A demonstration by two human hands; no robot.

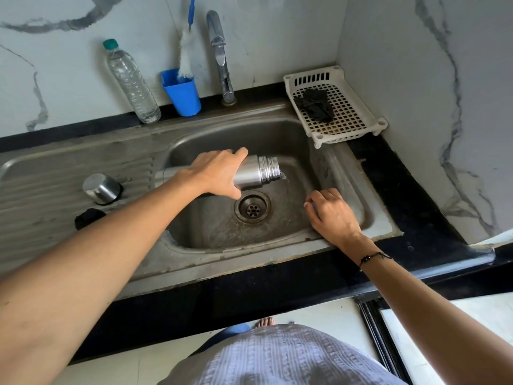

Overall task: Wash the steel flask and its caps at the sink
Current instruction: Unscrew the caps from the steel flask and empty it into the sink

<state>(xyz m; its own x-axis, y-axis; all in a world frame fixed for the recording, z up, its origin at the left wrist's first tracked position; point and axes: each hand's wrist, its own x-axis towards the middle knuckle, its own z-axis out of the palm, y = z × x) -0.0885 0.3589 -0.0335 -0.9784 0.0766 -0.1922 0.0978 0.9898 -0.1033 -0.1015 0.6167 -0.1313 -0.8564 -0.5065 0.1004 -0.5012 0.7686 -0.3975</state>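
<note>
My left hand (216, 173) grips the steel flask (258, 172) around its body and holds it on its side over the sink basin (341, 190), neck pointing right. Water trickles out of its threaded mouth toward the drain (252, 208). My right hand (333, 215) hovers over the basin's right front corner with fingers curled, holding nothing that I can see. A steel cap (102, 188) stands upside down on the ribbed drainboard (55, 184) at left. A black inner cap (88, 218) lies just in front of it.
The tap (220, 54) stands behind the basin with no water running. A blue cup (181, 91) with a bottle brush and a clear plastic bottle (131, 81) stand at the back left. A white basket (337, 107) with a black scrubber sits at the back right corner.
</note>
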